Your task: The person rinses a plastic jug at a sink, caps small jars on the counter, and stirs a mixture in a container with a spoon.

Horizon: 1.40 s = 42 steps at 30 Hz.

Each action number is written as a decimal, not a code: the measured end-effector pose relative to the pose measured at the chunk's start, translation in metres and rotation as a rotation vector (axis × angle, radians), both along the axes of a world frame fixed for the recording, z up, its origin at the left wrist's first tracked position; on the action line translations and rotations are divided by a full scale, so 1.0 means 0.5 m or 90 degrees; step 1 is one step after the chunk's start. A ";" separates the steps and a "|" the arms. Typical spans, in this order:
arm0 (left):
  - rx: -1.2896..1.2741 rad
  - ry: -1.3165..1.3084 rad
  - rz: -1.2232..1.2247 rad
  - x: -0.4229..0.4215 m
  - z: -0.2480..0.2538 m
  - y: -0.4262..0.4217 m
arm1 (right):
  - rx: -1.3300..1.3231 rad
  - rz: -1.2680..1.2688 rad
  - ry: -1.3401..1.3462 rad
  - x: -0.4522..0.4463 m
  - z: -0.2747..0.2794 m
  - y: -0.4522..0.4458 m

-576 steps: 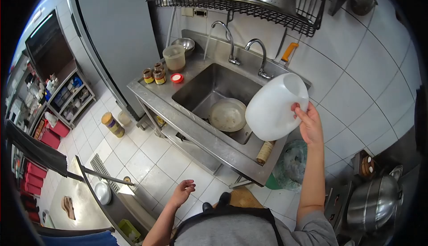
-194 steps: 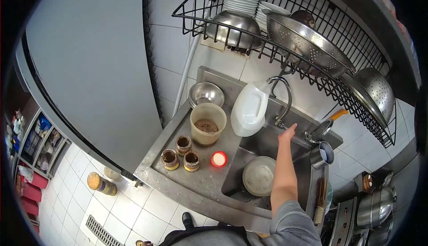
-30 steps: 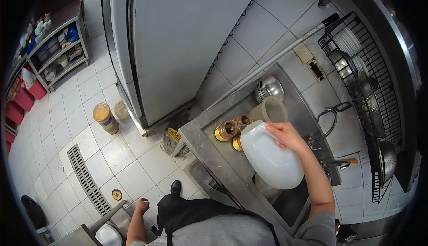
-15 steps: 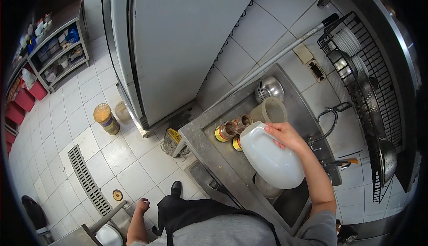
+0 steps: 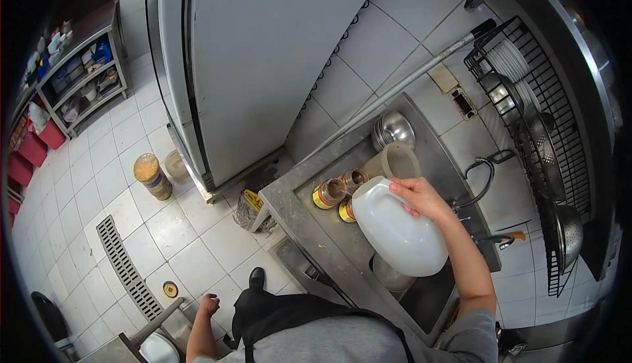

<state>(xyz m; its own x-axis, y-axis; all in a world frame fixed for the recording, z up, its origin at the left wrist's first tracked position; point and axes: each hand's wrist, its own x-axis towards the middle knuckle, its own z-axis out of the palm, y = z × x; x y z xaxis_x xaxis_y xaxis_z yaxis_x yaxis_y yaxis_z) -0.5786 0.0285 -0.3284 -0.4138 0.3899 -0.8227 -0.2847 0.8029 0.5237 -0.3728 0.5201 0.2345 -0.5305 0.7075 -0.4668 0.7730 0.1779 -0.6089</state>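
My right hand (image 5: 420, 197) grips the handle of a white plastic jug (image 5: 401, 234), tilted over the steel sink counter. The jug's mouth is at several glass jars with yellow and red labels. What looks like a clear stream runs from it into the nearest jar (image 5: 324, 194). Behind that stands a second jar (image 5: 356, 177); another jar (image 5: 346, 212) is partly hidden by the jug. Low at my side hangs my left hand (image 5: 209, 304), its fingers loosely curled with nothing visible in them, near a metal rail (image 5: 158, 321).
A cloudy plastic container (image 5: 399, 160) and stacked steel bowls (image 5: 396, 129) stand behind the jars. Taps (image 5: 484, 200) rise at the right, below a dish rack (image 5: 546, 146). A long pole (image 5: 395, 96) leans across the corner. A lidded tub (image 5: 153, 175) and a mop (image 5: 253, 211) are on the floor.
The stream at the jug's mouth shows more plainly at the nearest jar. My right hand and the jug keep nearly the same pose; the whole view has shifted slightly.
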 end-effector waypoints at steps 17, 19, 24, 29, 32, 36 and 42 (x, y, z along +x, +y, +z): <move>-0.015 -0.029 -0.027 0.006 0.004 0.021 | -0.004 0.026 0.013 0.000 0.006 0.009; -0.021 -0.026 -0.027 0.009 -0.001 0.016 | -0.006 0.023 0.019 0.000 0.001 0.012; -0.006 -0.012 -0.031 0.006 -0.003 0.001 | -0.007 0.008 0.032 0.000 0.001 0.010; -0.021 -0.015 -0.016 0.000 -0.001 0.006 | -0.008 -0.018 0.084 0.011 0.009 0.003; -0.020 0.014 -0.019 0.000 0.011 0.013 | -0.001 -0.044 0.117 0.040 0.019 0.009; -0.007 -0.009 -0.008 0.002 0.031 0.028 | 0.015 -0.182 0.247 0.132 0.041 0.040; 0.015 0.016 -0.056 -0.009 0.075 0.037 | 0.110 -0.380 0.419 0.295 0.051 0.114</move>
<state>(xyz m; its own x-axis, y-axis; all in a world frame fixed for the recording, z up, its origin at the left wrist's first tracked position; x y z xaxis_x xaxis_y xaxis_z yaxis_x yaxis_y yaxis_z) -0.5831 0.0468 -0.2907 -0.3970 0.4449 -0.8028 -0.2004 0.8116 0.5488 -0.2253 0.5769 0.2599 -0.1747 0.9827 -0.0613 0.2714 -0.0117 -0.9624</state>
